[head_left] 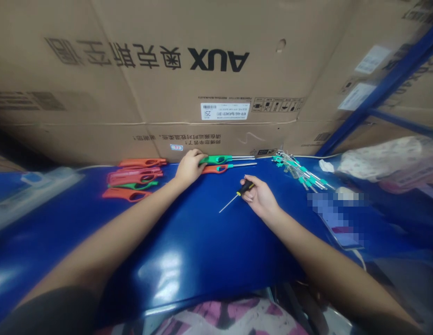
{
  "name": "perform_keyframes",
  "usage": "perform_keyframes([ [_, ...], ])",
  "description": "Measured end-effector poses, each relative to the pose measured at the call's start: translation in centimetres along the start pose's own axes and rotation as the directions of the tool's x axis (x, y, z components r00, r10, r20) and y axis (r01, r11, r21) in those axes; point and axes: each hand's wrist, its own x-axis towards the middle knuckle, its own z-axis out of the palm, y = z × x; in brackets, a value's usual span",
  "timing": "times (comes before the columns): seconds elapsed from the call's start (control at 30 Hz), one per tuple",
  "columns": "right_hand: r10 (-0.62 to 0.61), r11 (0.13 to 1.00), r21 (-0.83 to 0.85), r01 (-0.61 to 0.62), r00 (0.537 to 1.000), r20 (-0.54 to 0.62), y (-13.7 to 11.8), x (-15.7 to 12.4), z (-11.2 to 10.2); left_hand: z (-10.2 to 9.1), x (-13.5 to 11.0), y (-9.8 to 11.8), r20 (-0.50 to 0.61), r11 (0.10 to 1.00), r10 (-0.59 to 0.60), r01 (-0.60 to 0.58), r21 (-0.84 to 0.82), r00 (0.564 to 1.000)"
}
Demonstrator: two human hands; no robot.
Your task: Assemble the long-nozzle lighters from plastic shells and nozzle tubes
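My left hand (191, 168) is at the far side of the table, its fingers curled over the handle end of a long-necked green lighter (216, 159). An orange lighter (215, 169) lies just in front of the green one, its rear end beside the same hand. Both lighters have metal tubes pointing right. In my right hand (261, 194), closed around its black and yellow handle, is a screwdriver (245, 188). Its thin shaft points down and left, above the blue tabletop.
Several orange, red and green lighter bodies (134, 177) lie to the left. Metal tubes with teal ends (302, 171) are heaped at the right. A phone-like device (337, 221) and a plastic bag (380, 158) lie farther right. A cardboard wall (160, 100) borders the blue table (209, 242).
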Motion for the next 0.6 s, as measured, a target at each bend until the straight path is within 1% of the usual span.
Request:
perform_keyframes([
  [0.2, 0.007, 1.000, 0.003, -0.007, 1.000, -0.003, 0.1, 0.1, 0.0, -0.7, -0.7, 1.4, -0.003, 0.998, 0.064, -0.064, 0.024, 0.998],
  [0.33, -0.004, 1.000, 0.006, 0.004, 1.000, -0.029, -0.1, 0.2, -0.1, -1.8, -1.6, 2.5, 0.008, 0.996, 0.084, -0.084, 0.030, 0.996],
  [0.47, -0.073, 0.997, -0.022, 0.072, 0.994, -0.076, -1.0, 0.4, -0.5, -3.7, -3.5, 3.1, 0.037, 0.996, 0.084, -0.086, 0.033, 0.996],
  [0.6, -0.198, 0.975, -0.127, 0.184, 0.974, -0.107, -1.8, 0.5, -0.9, -6.5, -6.3, 2.8, 0.121, 0.994, 0.104, -0.107, 0.018, 0.987],
])
